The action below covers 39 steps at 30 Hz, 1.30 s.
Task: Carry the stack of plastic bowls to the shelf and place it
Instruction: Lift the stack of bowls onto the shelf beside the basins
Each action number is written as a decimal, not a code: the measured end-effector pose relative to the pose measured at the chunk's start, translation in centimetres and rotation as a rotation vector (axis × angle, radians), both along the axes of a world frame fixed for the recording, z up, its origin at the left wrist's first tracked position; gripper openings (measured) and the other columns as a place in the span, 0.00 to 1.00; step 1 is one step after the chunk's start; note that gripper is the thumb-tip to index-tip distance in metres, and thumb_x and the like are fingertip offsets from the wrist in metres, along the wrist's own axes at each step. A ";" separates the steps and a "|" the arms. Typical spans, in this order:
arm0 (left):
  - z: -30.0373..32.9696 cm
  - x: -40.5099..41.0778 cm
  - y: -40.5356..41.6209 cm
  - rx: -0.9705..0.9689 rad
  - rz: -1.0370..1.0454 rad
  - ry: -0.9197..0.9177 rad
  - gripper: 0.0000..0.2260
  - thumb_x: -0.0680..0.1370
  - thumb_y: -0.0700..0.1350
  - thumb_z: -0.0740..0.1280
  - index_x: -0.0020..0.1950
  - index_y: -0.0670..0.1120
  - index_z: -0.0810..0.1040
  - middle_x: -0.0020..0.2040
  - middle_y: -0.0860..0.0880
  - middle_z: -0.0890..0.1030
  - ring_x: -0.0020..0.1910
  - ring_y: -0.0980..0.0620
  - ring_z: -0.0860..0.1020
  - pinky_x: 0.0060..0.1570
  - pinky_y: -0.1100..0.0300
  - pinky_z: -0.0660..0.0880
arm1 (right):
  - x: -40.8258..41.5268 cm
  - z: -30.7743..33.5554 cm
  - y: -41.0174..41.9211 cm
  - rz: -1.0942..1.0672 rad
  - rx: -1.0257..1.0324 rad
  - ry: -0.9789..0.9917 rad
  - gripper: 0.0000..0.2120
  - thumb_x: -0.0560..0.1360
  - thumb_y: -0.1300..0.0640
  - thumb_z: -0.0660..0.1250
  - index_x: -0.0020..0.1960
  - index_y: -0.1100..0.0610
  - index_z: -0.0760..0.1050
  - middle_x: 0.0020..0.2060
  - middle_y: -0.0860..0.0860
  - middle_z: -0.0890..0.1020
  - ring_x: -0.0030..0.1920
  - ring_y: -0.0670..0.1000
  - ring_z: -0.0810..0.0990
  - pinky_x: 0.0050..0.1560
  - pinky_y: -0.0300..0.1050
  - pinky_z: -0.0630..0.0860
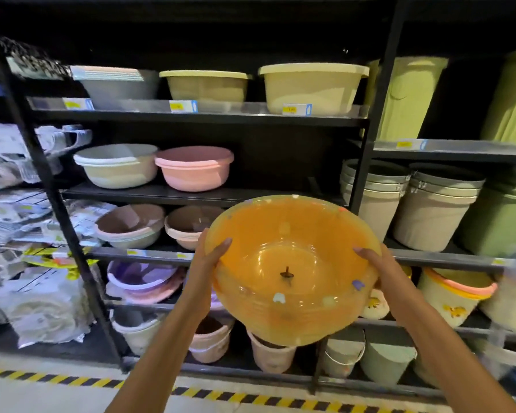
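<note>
A stack of translucent orange plastic bowls (292, 263) is held up in front of the black shelf unit (209, 193), tilted so its inside faces me. My left hand (210, 257) grips the stack's left rim, thumb inside. On the right rim, my right hand (376, 269) holds it the same way. The stack hangs level with the third shelf board, just right of two brownish bowl stacks, and covers part of the lower shelves. A bare stretch of the second shelf (280, 186) lies just above it, right of the pink bowls.
Grey and pink bowl stacks (194, 166) sit on the second shelf; cream tubs (312, 87) are on the top one. Buckets (432, 210) fill the right bay. Bagged goods (42, 308) pile at the left. A black upright (367, 162) divides the bays. Hazard tape (245, 397) marks the floor.
</note>
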<state>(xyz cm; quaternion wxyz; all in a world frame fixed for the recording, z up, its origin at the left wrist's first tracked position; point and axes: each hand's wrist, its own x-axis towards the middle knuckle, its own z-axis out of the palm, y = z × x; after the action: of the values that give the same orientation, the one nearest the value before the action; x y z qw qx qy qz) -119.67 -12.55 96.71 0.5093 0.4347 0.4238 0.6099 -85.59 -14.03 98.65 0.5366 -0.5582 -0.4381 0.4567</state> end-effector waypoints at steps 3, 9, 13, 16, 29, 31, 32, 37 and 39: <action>1.5 -0.2 3.3 0.002 0.024 -0.009 0.35 0.72 0.58 0.81 0.77 0.58 0.74 0.71 0.48 0.83 0.69 0.42 0.83 0.66 0.37 0.82 | -0.1 1.3 3.2 0.040 0.017 -0.007 0.37 0.71 0.37 0.75 0.77 0.44 0.68 0.66 0.51 0.81 0.64 0.59 0.80 0.68 0.67 0.76; 4.2 -1.3 11.0 0.021 0.019 0.001 0.25 0.78 0.57 0.78 0.74 0.62 0.77 0.68 0.51 0.85 0.68 0.43 0.84 0.66 0.38 0.82 | -1.4 3.8 10.9 0.035 0.088 -0.058 0.42 0.67 0.33 0.75 0.77 0.45 0.67 0.66 0.50 0.80 0.63 0.58 0.80 0.64 0.62 0.78; 5.0 -2.3 17.3 0.027 0.000 -0.054 0.34 0.77 0.56 0.78 0.81 0.57 0.72 0.72 0.49 0.84 0.70 0.42 0.83 0.61 0.43 0.84 | -2.6 5.4 16.6 0.001 0.103 -0.015 0.39 0.71 0.37 0.76 0.76 0.45 0.65 0.66 0.51 0.79 0.63 0.58 0.80 0.63 0.61 0.79; 5.7 -2.9 21.8 -0.009 -0.036 -0.067 0.28 0.84 0.52 0.71 0.84 0.54 0.68 0.71 0.47 0.82 0.64 0.44 0.84 0.43 0.53 0.86 | -3.5 6.2 20.7 0.006 0.113 -0.015 0.33 0.77 0.42 0.73 0.78 0.46 0.64 0.65 0.50 0.80 0.61 0.55 0.81 0.53 0.54 0.80; 6.7 -3.5 36.2 0.018 -0.036 -0.074 0.40 0.76 0.61 0.78 0.85 0.57 0.68 0.75 0.49 0.80 0.71 0.44 0.81 0.68 0.40 0.80 | -4.3 6.2 34.2 -0.034 0.109 -0.001 0.33 0.75 0.38 0.74 0.75 0.45 0.68 0.65 0.47 0.80 0.63 0.54 0.81 0.63 0.57 0.79; 6.8 -3.4 37.8 0.029 -0.025 -0.051 0.53 0.65 0.67 0.84 0.86 0.59 0.66 0.78 0.50 0.79 0.74 0.43 0.79 0.75 0.36 0.76 | -4.2 6.4 35.4 -0.042 0.116 0.020 0.32 0.76 0.40 0.73 0.76 0.47 0.68 0.64 0.48 0.81 0.62 0.53 0.81 0.57 0.53 0.80; 6.9 -3.2 38.7 0.039 -0.029 -0.041 0.53 0.65 0.67 0.84 0.86 0.58 0.66 0.78 0.50 0.79 0.74 0.44 0.80 0.76 0.37 0.75 | -4.1 6.5 36.0 -0.046 0.129 0.027 0.31 0.77 0.41 0.73 0.76 0.47 0.68 0.64 0.48 0.81 0.62 0.53 0.81 0.56 0.53 0.79; 7.4 -1.5 41.4 0.078 -0.031 -0.028 0.48 0.74 0.62 0.76 0.90 0.55 0.59 0.84 0.50 0.71 0.79 0.46 0.74 0.80 0.43 0.72 | -2.9 6.4 39.1 -0.024 0.188 0.062 0.32 0.76 0.40 0.73 0.77 0.47 0.69 0.66 0.49 0.81 0.64 0.53 0.81 0.57 0.52 0.80; 7.7 -0.8 42.3 0.083 -0.009 -0.028 0.49 0.74 0.65 0.74 0.91 0.56 0.55 0.86 0.50 0.68 0.81 0.45 0.72 0.82 0.42 0.69 | -2.5 6.4 40.4 -0.035 0.207 0.081 0.34 0.76 0.39 0.72 0.78 0.47 0.67 0.68 0.49 0.80 0.65 0.52 0.81 0.55 0.50 0.80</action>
<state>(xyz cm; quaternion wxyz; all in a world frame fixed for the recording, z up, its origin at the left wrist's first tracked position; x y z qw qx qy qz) -120.48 29.75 104.44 0.4994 0.4487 0.3891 0.6307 -88.12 26.33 105.10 0.6165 -0.4884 -0.4510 0.4220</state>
